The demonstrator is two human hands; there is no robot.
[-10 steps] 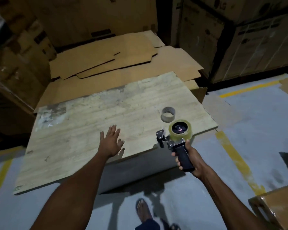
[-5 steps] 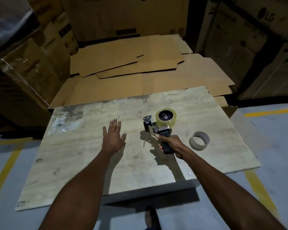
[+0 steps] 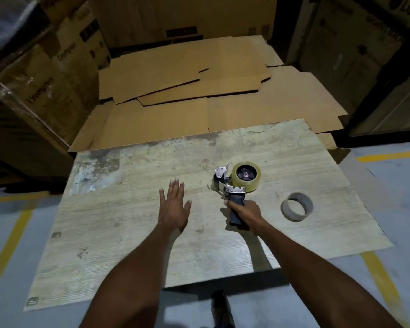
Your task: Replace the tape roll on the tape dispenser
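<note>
R hand [image 3: 246, 213] grips dispenser [image 3: 234, 185] handle, tape roll [image 3: 246, 177] just beyond.

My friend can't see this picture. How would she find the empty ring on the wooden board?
Start at the big pale wooden board. On its right side, just past the right hand holding the tape dispenser, an empty ring lies by itself. Unlike the shiny yellowish tape roll on the dispenser, it is dull grey, hollow right through, and nothing touches it.
</note>
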